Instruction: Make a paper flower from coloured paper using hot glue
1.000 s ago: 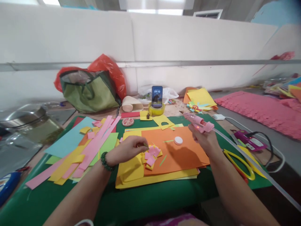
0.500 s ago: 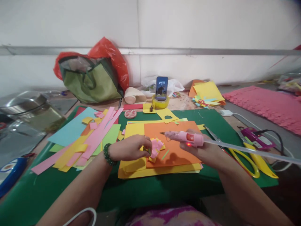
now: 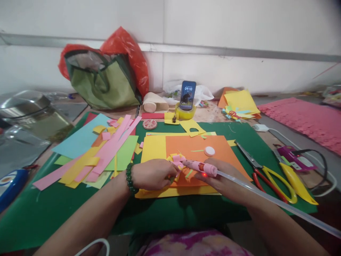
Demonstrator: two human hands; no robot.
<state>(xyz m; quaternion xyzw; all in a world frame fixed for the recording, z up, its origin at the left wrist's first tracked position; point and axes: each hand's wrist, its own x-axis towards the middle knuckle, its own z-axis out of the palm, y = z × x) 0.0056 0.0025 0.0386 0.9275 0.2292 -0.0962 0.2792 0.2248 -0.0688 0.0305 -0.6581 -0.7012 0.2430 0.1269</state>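
Observation:
My left hand [image 3: 153, 174], with a green bead bracelet at the wrist, pinches a small pink-and-yellow paper flower [image 3: 178, 159] low over the orange paper [image 3: 183, 143]. In my right hand [image 3: 226, 179] is a pink glue gun [image 3: 198, 167], gripped with its red light on. A long clear glue stick [image 3: 255, 192] sticks out of its back end. The gun's nozzle meets the flower's right side; whether it touches, I cannot tell. A round white disc [image 3: 209, 151] and a thin green strip [image 3: 197, 150] lie on the orange sheet behind the gun.
Scissors [image 3: 254, 164] and a yellow-handled cutter [image 3: 295, 181] lie right on the green mat [image 3: 160, 220]. Pink paper strips [image 3: 114, 151] are heaped left. Behind stand a phone [image 3: 188, 95] on a tape roll [image 3: 185, 112] and a green bag [image 3: 102, 85]. A glass jar [image 3: 34, 113] stands far left.
My right hand has brought the glue gun down and towards the flower. My left hand has shifted slightly right and lower with the flower. The white disc now shows.

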